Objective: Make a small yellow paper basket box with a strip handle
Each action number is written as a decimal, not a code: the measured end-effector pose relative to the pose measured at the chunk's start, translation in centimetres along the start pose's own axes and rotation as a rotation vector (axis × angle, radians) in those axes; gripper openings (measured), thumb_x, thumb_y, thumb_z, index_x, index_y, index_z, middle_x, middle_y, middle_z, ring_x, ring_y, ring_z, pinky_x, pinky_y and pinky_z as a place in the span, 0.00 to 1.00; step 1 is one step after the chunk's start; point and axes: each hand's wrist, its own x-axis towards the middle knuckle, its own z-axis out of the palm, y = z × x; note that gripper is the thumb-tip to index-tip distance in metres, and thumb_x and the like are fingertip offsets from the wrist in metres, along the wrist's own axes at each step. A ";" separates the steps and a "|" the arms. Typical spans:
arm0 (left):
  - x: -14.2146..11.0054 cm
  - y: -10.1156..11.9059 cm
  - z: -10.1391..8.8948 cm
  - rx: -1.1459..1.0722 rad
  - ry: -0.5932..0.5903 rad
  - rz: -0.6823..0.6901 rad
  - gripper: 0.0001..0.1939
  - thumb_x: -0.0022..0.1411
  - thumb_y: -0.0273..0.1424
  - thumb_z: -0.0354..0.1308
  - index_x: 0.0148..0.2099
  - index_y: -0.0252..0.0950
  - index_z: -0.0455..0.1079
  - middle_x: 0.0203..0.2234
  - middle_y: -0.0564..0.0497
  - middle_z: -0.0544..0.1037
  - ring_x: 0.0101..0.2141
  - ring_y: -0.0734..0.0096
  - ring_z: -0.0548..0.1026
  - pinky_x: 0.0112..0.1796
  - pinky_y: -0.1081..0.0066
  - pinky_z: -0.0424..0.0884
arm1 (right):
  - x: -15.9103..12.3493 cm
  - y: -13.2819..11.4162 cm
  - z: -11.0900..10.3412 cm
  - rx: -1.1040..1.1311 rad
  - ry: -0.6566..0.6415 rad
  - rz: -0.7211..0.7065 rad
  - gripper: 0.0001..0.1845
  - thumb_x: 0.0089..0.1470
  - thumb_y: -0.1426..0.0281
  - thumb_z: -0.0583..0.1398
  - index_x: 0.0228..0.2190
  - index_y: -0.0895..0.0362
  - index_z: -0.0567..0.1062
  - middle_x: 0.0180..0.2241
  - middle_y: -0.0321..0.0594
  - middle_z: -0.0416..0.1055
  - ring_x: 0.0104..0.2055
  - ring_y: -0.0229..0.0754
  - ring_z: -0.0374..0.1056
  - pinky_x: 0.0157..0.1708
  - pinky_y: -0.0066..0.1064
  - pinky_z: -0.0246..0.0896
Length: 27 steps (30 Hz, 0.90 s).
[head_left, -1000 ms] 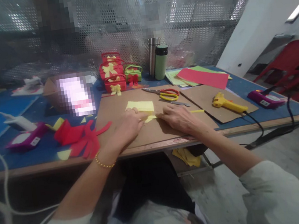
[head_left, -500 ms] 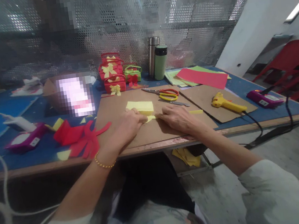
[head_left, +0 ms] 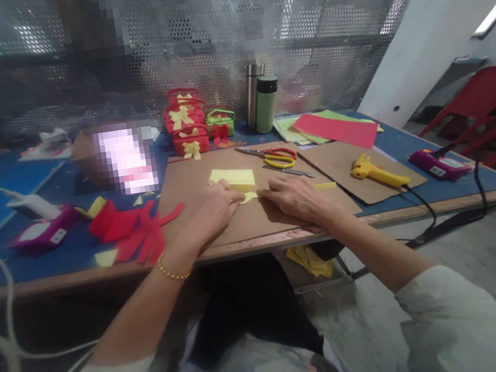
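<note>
A folded pale-yellow paper piece (head_left: pixel 238 178) lies on a brown cardboard sheet (head_left: pixel 191 175). At its front left edge, my left hand (head_left: pixel 217 209) has curled fingers gripping it; the fingertips are partly hidden. A narrow yellow paper strip (head_left: pixel 324 186) runs from near this piece, under my right hand (head_left: pixel 293 197), and comes out on the far side. My right hand's fingers are bent and pressed together on the strip. Behind that hand lie scissors (head_left: pixel 281 158) with red and yellow handles and a thin grey blade (head_left: pixel 296 172).
A yellow glue gun (head_left: pixel 378 172) rests on a second cardboard piece at right. Red paper cut-outs (head_left: pixel 138 229) lie at left. Small red boxes with bows (head_left: pixel 186 121), a green flask (head_left: pixel 267 106) and coloured sheets (head_left: pixel 336 127) stand or lie at the back.
</note>
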 end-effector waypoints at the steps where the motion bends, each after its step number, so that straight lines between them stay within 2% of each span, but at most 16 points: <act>1: 0.0 0.0 0.0 0.007 -0.001 -0.002 0.13 0.72 0.31 0.56 0.44 0.41 0.84 0.39 0.45 0.77 0.39 0.60 0.70 0.42 0.63 0.67 | 0.0 0.0 0.0 -0.008 -0.005 -0.005 0.17 0.70 0.75 0.52 0.49 0.58 0.80 0.37 0.46 0.72 0.37 0.44 0.62 0.33 0.35 0.41; 5: 0.0 0.1 0.0 0.015 0.001 0.002 0.14 0.72 0.31 0.55 0.44 0.41 0.84 0.39 0.45 0.76 0.38 0.61 0.70 0.42 0.63 0.67 | 0.2 0.1 0.2 -0.048 0.013 -0.012 0.18 0.70 0.75 0.52 0.54 0.56 0.78 0.37 0.46 0.73 0.36 0.44 0.62 0.33 0.35 0.42; 14: -0.1 -0.1 0.1 -0.018 0.020 0.003 0.13 0.71 0.31 0.57 0.44 0.41 0.84 0.38 0.45 0.76 0.39 0.61 0.71 0.42 0.64 0.67 | 1.3 -0.5 -0.1 -0.092 0.050 -0.095 0.13 0.70 0.75 0.52 0.44 0.59 0.78 0.41 0.50 0.74 0.40 0.47 0.65 0.38 0.36 0.49; 18: 0.1 -0.1 0.1 -0.024 -0.001 -0.020 0.13 0.71 0.29 0.56 0.42 0.39 0.83 0.37 0.45 0.77 0.38 0.61 0.71 0.43 0.63 0.68 | 1.6 -0.5 0.1 -0.074 0.029 -0.146 0.14 0.71 0.75 0.51 0.44 0.61 0.77 0.40 0.49 0.73 0.40 0.46 0.65 0.38 0.36 0.51; 22: 0.1 0.0 -0.1 -0.003 -0.012 -0.046 0.12 0.70 0.28 0.57 0.40 0.37 0.83 0.37 0.44 0.79 0.39 0.60 0.72 0.43 0.62 0.68 | 1.7 -0.5 0.1 -0.052 -0.014 -0.131 0.13 0.71 0.76 0.51 0.44 0.62 0.77 0.40 0.50 0.74 0.39 0.46 0.66 0.36 0.36 0.50; 27: 0.1 0.1 -0.2 0.006 -0.013 -0.050 0.13 0.70 0.27 0.56 0.40 0.36 0.83 0.38 0.43 0.80 0.38 0.60 0.73 0.43 0.62 0.69 | 1.8 -0.6 -0.1 0.010 -0.001 -0.112 0.12 0.69 0.78 0.53 0.43 0.64 0.77 0.39 0.50 0.75 0.37 0.44 0.67 0.36 0.34 0.50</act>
